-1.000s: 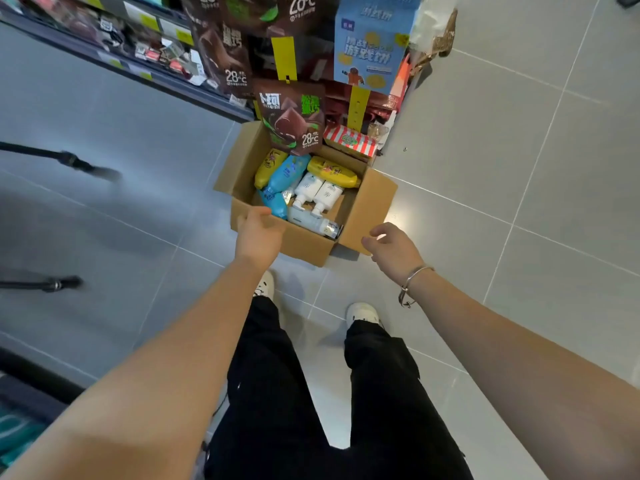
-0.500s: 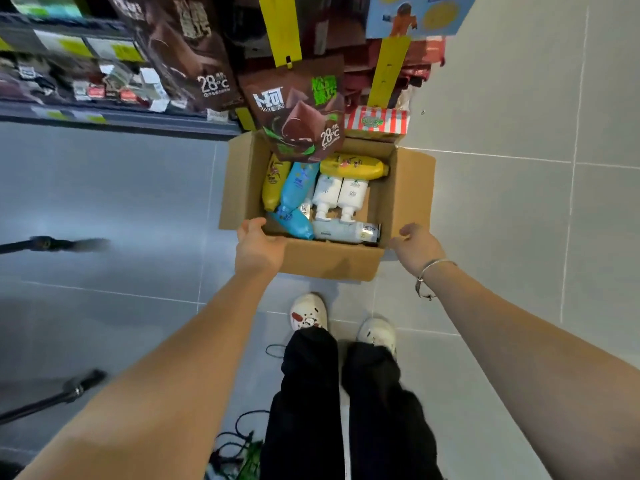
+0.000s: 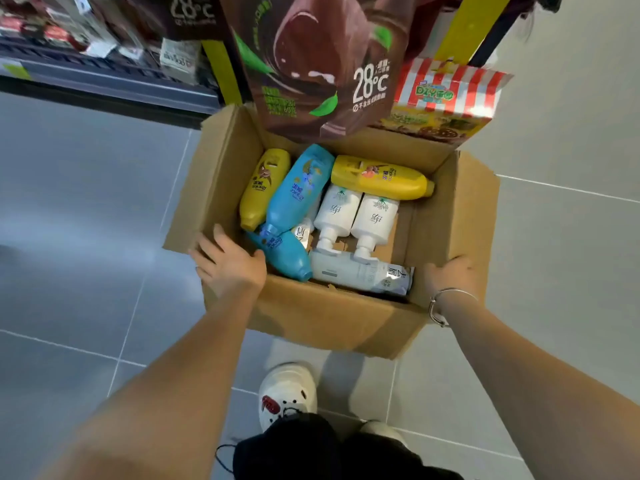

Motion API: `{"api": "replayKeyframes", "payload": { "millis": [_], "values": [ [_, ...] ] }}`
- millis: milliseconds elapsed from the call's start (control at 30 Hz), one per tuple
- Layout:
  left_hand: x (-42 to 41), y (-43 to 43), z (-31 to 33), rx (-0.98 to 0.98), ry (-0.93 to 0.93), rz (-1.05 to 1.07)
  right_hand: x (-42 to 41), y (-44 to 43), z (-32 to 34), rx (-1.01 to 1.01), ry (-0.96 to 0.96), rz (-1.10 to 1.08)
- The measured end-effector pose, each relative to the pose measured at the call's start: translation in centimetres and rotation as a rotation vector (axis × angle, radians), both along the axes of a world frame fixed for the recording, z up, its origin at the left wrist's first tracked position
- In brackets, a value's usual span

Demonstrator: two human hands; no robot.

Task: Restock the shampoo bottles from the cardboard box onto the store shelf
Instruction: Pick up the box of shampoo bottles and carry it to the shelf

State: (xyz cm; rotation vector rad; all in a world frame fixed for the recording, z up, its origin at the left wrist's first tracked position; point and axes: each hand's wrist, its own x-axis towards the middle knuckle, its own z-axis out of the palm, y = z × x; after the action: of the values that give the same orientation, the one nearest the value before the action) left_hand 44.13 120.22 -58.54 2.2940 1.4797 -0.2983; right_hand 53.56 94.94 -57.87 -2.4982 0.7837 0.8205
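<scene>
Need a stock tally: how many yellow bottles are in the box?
2. The left yellow bottle lies along the cardboard box's left wall; the far yellow bottle lies crosswise near its far wall. Others may be hidden underneath.

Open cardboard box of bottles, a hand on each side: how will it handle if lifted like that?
Probably heavy for its size: the cardboard box holds several bottles. Its flaps stand open, so the walls at the left hand and right hand may flex. The bottles lie loose and crossed, so they would likely slide if it tilts.
</scene>
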Motion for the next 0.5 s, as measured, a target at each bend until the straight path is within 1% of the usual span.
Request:
{"api": "replayKeyframes", "payload": {
  "millis": [67,133,167,233,333,400,500],
  "values": [
    [1.1,1.6,-2.2,0.131,-0.009,0.021,1.2,-0.2,-2.1,0.007,-0.074,-0.010],
    [2.2,3.0,-3.4,0.304,-0.044,0.019,2.3,-0.3,-3.3,-0.015,-0.133,-0.005],
    [2.6,3.4,-3.7,0.344,-0.066,0.020,2.6,-0.4,-3.8,-0.032,-0.169,0.001],
    [3.2,3.5,-4.1,0.330,-0.089,0.018,2.7,-0.5,-4.2,-0.034,-0.215,0.012],
    [2.4,2.6,-3.5,0.287,-0.064,0.050,2.3,-0.9,-3.9,-0.005,-0.230,0.037],
    [1.1,1.5,-2.9,0.206,-0.015,0.065,1.5,-1.7,-3.4,-0.004,-0.223,0.025],
    [-0.9,-0.1,-2.1,0.135,0.058,0.115,-0.5,-3.6,-2.7,-0.036,-0.189,-0.003]
  ]
}}
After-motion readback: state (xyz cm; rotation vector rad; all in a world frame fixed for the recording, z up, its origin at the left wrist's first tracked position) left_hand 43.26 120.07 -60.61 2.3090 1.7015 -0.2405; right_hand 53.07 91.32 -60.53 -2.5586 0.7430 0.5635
